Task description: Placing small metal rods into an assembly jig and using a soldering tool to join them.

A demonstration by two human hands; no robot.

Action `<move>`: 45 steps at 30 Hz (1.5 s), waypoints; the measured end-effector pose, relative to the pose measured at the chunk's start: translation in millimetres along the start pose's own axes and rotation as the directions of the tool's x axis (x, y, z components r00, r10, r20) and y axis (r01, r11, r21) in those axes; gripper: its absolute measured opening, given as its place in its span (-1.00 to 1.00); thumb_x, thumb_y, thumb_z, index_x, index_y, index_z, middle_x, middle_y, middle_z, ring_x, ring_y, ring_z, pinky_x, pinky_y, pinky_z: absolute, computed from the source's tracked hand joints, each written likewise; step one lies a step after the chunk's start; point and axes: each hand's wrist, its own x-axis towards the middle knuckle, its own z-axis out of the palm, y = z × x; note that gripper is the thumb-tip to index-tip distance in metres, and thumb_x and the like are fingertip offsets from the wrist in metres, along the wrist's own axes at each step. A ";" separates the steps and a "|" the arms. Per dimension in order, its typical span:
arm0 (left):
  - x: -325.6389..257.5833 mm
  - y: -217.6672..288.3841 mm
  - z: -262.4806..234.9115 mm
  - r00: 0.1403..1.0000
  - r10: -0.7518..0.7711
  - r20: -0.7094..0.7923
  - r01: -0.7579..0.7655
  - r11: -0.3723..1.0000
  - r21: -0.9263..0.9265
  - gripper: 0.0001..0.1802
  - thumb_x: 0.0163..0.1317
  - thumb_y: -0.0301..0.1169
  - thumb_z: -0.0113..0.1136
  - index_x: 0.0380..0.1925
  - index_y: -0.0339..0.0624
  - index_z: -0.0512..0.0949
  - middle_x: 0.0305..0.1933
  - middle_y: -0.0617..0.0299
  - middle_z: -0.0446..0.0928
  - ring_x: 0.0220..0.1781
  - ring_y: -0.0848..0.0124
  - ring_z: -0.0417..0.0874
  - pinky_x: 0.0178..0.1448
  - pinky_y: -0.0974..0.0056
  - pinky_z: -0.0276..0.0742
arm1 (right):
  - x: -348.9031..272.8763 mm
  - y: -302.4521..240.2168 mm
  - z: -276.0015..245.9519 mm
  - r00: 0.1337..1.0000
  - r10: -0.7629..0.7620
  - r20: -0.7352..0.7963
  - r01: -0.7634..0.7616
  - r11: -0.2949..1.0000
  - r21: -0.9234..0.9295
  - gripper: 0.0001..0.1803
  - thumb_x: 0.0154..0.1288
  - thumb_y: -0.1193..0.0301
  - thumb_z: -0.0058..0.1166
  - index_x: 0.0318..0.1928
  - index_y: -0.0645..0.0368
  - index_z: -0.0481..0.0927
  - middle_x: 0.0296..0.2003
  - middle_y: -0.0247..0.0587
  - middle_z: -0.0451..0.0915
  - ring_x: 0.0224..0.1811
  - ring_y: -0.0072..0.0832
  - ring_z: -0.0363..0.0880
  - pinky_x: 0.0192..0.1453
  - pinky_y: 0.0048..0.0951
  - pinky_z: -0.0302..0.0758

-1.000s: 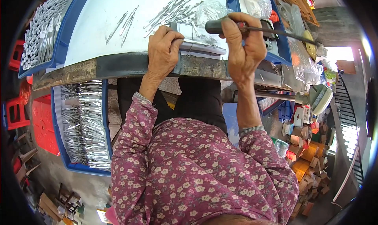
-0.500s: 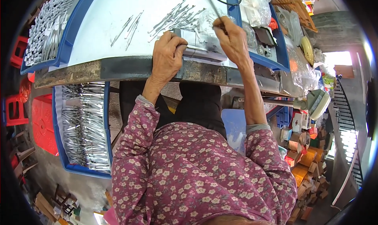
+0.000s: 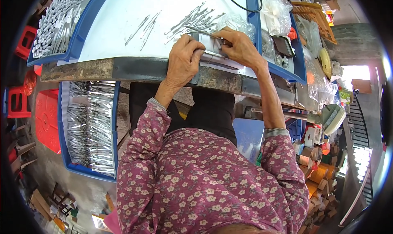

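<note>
Over the desk (image 3: 141, 69) at twelve o'clock, gripping in right hand (image 3: 241, 49) a rod (image 3: 202, 32), likely light, stiff and best held by its four-o'clock end, with left hand (image 3: 184, 61) bent by a grey block (image 3: 195, 36), hold unclear.

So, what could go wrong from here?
The thin rod in the right hand points across close to the left hand, so a slip might jab it. The rod's far end also appears right by the loose metal strips, which it could scatter.
</note>
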 end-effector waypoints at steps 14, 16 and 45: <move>-6.6 4.4 -22.7 0.995 -0.009 -0.096 0.026 0.983 0.179 -0.92 0.07 -0.53 0.11 -0.40 -0.21 0.52 -0.37 0.16 0.46 -0.35 0.26 0.48 -0.25 0.30 0.36 | -3.8 8.0 5.2 0.978 -0.177 -0.112 0.158 0.975 -0.158 -0.83 -0.01 0.56 0.03 -0.32 0.25 0.47 -0.43 -0.09 0.41 -0.33 -0.14 0.43 -0.26 -0.23 0.37; -3.8 -1.3 -38.6 0.982 -0.055 -0.179 0.082 0.986 0.146 -0.93 0.03 -0.53 0.14 -0.43 -0.18 0.52 -0.41 0.15 0.45 -0.42 0.21 0.46 -0.30 0.20 0.30 | -3.8 7.2 4.0 0.974 -0.093 -0.207 0.078 0.994 -0.079 -0.85 0.01 0.54 0.04 -0.33 0.23 0.47 -0.44 -0.10 0.40 -0.35 -0.13 0.42 -0.28 -0.24 0.36; 44.9 -50.1 -21.9 0.995 -0.093 -0.031 0.088 0.713 0.696 -0.86 0.00 -0.40 0.10 -0.45 -0.19 0.58 -0.36 0.05 0.48 -0.20 0.09 0.48 -0.16 0.04 0.37 | -49.1 -11.1 15.7 0.861 0.310 -0.404 -0.094 0.877 0.471 -0.71 0.14 0.58 0.02 -0.10 0.27 0.36 -0.54 -0.39 0.37 -0.55 -0.73 0.25 -0.49 -0.65 0.27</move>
